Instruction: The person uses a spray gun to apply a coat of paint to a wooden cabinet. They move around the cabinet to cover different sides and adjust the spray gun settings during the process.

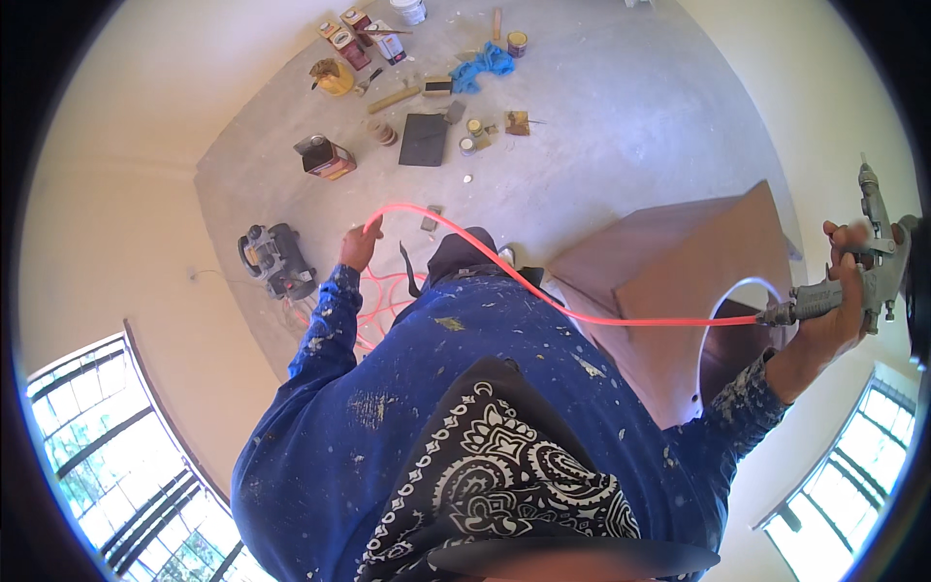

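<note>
My right hand [834,325] is raised at the far right, its fingers wrapped round the handle of a metal spray gun [879,260]. One finger lies near the trigger. A dark part beside the gun runs into the picture's rim and is partly cut off. From the bottom of the handle a pinkish-red air hose [640,321] crosses in front of my body to the left. My left hand [358,246] is closed round that hose, which arches up out of the fist. More loops of hose hang behind my left forearm, down to the floor.
A grey air compressor [277,260] stands on the floor to the left. On the right, close to my arm, is a large brown boxy piece [669,247]. Ahead lie an open can [328,157], a dark sheet [423,140], a blue cloth [483,66], a yellow container [333,78] and several tins.
</note>
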`<state>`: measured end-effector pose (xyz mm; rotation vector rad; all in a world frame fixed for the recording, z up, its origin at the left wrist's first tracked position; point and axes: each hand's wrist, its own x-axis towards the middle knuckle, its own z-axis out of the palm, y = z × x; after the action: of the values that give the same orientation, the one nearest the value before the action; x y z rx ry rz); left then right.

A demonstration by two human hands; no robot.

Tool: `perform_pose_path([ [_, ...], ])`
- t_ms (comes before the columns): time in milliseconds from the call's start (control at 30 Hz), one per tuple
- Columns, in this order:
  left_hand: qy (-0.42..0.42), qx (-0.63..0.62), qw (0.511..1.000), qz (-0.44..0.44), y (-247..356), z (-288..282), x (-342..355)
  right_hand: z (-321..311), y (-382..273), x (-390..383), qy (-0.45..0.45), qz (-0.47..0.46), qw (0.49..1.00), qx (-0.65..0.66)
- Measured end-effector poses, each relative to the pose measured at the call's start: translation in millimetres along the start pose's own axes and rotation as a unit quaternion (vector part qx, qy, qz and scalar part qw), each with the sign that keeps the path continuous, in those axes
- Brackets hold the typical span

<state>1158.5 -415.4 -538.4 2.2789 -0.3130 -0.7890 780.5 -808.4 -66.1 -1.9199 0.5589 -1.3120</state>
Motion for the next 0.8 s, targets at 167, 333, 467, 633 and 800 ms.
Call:
perform_pose_path([
  [167,-0.069,-0.002,0.995,-0.074,42.1,29.6,54.8,50.8,52.2,77.6,-0.029,-0.016,0.998,-0.053],
  [333,-0.118,-0.001,0.992,-0.038,103.4,51.2,157.1,97.2,115.7,148.1,-0.012,-0.002,0.995,-0.099],
  [467,-0.144,0.000,0.989,-0.035,147.6,40.8,228.4,127.7,154.7,204.4,-0.010,-0.006,0.997,-0.081],
  [633,-0.159,-0.019,0.985,-0.065,185.9,3.1,276.2,182.3,188.5,264.2,-0.028,0.009,0.998,-0.053],
  [800,-0.151,-0.026,0.982,-0.108,200.7,-17.9,298.1,220.8,213.8,292.4,-0.030,0.016,0.999,-0.042],
])
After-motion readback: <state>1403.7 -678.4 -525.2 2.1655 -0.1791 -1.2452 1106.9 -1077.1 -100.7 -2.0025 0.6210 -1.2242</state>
